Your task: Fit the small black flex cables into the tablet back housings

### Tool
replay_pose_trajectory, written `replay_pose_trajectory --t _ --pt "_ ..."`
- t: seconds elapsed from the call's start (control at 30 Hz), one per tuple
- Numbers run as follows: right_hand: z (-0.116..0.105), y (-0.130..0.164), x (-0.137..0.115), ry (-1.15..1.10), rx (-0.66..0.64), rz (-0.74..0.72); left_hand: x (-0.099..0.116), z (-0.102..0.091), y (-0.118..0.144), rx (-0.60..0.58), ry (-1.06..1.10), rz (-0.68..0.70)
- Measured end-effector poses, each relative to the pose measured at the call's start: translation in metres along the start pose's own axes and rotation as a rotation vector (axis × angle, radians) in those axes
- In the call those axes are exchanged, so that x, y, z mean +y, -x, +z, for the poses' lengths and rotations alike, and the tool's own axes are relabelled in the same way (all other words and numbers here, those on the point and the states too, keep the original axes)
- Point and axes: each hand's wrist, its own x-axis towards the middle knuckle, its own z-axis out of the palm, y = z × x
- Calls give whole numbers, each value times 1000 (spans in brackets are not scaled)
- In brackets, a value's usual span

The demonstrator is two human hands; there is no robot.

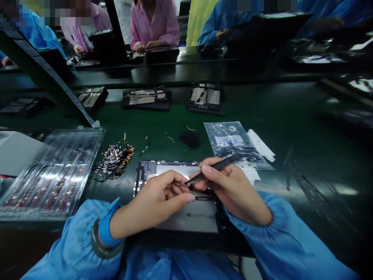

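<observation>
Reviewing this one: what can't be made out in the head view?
All in the head view:
Anything pinched by the left hand at the tip of the black tool: too small, fingers cover it.
Middle of the device: behind both hands.
Bag label wording: too small.
White box: left edge cuts it off.
Thin tools: blurred.

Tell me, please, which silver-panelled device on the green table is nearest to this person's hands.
The device directly beneath the left hand and right hand; the other silver-panelled devices lie farther back on the green table.
</observation>
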Motion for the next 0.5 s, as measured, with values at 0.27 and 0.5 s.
replay_pose_trajectory --t 0.27,0.5 --pt "3 -4 -1 -117 3 139 -3 -1 1 -8 -10 9" --pt "-5 -16 -10 10 99 -30 -7 -19 5 198 -134 21"
